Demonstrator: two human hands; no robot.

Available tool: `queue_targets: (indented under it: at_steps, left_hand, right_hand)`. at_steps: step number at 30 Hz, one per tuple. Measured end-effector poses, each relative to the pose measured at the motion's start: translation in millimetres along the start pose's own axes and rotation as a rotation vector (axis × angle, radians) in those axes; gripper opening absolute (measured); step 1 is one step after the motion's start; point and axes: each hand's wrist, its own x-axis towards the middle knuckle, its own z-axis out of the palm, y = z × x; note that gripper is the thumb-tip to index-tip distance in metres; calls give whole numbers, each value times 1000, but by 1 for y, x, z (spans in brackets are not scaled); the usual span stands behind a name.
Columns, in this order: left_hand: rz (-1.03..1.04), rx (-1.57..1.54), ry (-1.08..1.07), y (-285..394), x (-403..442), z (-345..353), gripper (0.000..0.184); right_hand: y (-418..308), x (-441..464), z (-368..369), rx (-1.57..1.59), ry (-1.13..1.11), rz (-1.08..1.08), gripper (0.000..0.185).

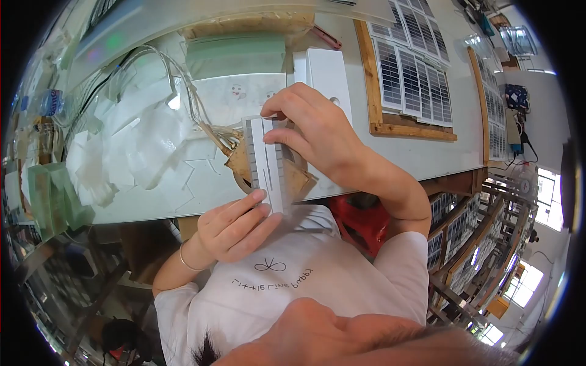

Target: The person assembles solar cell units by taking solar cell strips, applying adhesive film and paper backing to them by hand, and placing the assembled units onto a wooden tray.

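A narrow strip-like panel (267, 165), white in the middle with grey segmented edges, lies over a brown wooden piece (302, 178) at the table's near edge. My left hand (239, 224), with a bracelet at the wrist, has its fingertips on the panel's lower end; its thumb is hidden. Above it, my right hand (311, 122) grips the upper end between thumb and curled fingers. Thin dark lines run along the panel's white middle. Beyond it is a pale plate (235, 91) with small face-like drawings.
Crumpled translucent sheets (97, 152) and a bundle of cables (186, 85) lie at the left. Stacked green glass (235, 56) and a white box (329, 73) stand at the back. A wood-framed tray (415, 131) of dark cell strips (412, 76) is on the right.
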Motion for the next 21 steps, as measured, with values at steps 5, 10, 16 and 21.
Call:
queue_targets:
  at_steps: [5,10,16,21]
  left_hand:
    - [3,16,0,1,-2,1,29]
    - [17,43,0,2,-4,2,27]
    - [19,33,16,4,-8,5,35]
    - [27,37,7,3,-8,4,35]
  right_hand:
    - [2,2,3,3,-12,27,26]
    - [4,2,5,7,-15,2,25]
    - [3,2,6,31,-23,1,25]
    - [0,3,6,121,-5,92,25]
